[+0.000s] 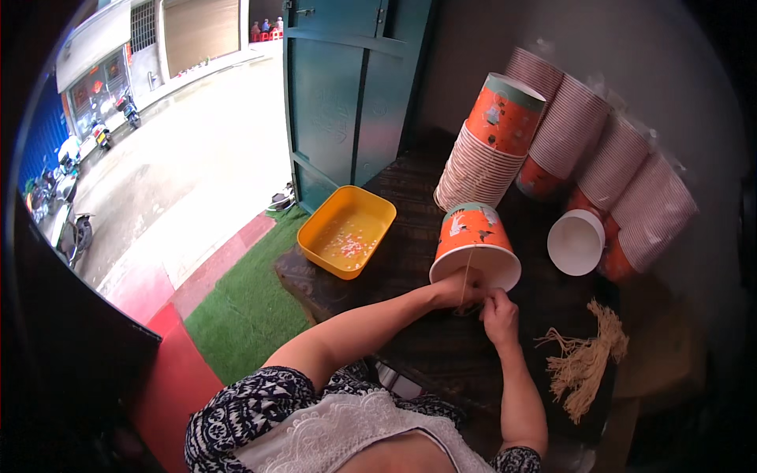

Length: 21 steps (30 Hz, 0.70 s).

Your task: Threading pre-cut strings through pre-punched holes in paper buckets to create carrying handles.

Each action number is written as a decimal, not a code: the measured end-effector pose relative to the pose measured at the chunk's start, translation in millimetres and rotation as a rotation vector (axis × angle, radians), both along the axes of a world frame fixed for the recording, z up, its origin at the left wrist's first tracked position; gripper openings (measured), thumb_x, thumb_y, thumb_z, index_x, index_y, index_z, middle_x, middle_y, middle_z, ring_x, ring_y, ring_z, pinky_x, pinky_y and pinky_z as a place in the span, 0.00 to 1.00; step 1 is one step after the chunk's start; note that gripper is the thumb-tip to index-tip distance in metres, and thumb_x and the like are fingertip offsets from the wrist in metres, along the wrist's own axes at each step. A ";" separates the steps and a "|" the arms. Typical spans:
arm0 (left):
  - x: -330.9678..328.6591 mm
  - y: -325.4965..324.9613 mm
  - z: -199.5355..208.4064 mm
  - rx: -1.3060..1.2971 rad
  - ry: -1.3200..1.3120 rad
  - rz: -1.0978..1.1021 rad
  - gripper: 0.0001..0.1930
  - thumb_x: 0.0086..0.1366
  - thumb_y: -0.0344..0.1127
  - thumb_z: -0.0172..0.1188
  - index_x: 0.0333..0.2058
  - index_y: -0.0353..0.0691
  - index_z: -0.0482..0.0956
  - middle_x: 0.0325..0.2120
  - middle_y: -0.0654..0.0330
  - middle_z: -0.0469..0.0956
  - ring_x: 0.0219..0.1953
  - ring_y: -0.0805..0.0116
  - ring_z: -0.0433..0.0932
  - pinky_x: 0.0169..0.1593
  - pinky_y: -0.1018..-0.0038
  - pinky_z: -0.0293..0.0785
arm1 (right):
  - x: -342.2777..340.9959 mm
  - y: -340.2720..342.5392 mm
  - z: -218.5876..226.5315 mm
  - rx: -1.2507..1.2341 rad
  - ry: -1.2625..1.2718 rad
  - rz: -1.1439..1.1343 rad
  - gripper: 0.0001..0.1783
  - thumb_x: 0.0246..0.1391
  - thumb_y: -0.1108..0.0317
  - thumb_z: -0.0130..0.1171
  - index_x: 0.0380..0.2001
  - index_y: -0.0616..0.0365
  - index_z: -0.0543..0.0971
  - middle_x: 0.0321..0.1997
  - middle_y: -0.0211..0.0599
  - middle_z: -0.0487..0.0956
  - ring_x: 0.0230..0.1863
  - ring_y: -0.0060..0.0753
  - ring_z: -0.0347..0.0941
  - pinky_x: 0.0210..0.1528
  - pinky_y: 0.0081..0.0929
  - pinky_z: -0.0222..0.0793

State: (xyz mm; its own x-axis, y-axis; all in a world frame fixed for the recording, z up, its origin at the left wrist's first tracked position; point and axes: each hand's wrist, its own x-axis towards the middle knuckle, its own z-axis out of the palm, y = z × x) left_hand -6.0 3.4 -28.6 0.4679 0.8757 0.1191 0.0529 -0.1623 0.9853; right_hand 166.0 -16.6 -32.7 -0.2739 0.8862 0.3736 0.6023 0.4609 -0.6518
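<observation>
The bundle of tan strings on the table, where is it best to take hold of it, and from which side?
Grip the bundle of tan strings at its bound neck near the top, probably from above with the right hand, which is nearer. There the strands are gathered tight; lower down they fan out loose and would likely slip apart.

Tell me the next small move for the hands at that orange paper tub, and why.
Probably draw the string taut through the orange tub's rim: both the left hand and right hand pinch at the rim where the string hangs, apparently threading it.
</observation>
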 end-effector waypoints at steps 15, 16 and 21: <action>0.0 -3.3 2.4 0.016 -0.088 0.010 0.08 0.53 0.30 0.53 0.19 0.31 0.72 0.09 0.57 0.69 0.09 0.69 0.69 0.13 0.75 0.63 | -1.4 -8.4 9.8 -0.030 0.044 0.074 0.07 0.54 0.75 0.50 0.36 0.64 0.73 0.18 0.41 0.74 0.19 0.32 0.72 0.24 0.28 0.66; 0.4 -2.5 0.6 0.007 -0.126 0.009 0.08 0.53 0.29 0.53 0.19 0.31 0.72 0.09 0.57 0.69 0.09 0.69 0.69 0.13 0.76 0.63 | -2.6 -7.5 8.6 -0.015 0.067 0.068 0.05 0.54 0.76 0.49 0.33 0.64 0.73 0.16 0.37 0.73 0.17 0.24 0.70 0.23 0.25 0.65; -3.9 4.9 -5.6 -0.042 -0.035 -0.059 0.09 0.57 0.33 0.54 0.28 0.31 0.74 0.16 0.59 0.72 0.15 0.69 0.72 0.16 0.75 0.67 | -1.9 -7.0 6.4 -0.036 0.009 0.039 0.06 0.55 0.73 0.50 0.34 0.63 0.73 0.17 0.40 0.74 0.19 0.32 0.73 0.23 0.29 0.66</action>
State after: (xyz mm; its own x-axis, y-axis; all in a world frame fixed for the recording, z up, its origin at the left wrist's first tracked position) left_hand -9.9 8.4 -34.3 0.5147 0.8515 0.1001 0.0095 -0.1224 0.9924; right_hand 164.1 -23.6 -26.4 -0.3054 0.8878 0.3442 0.5786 0.4601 -0.6735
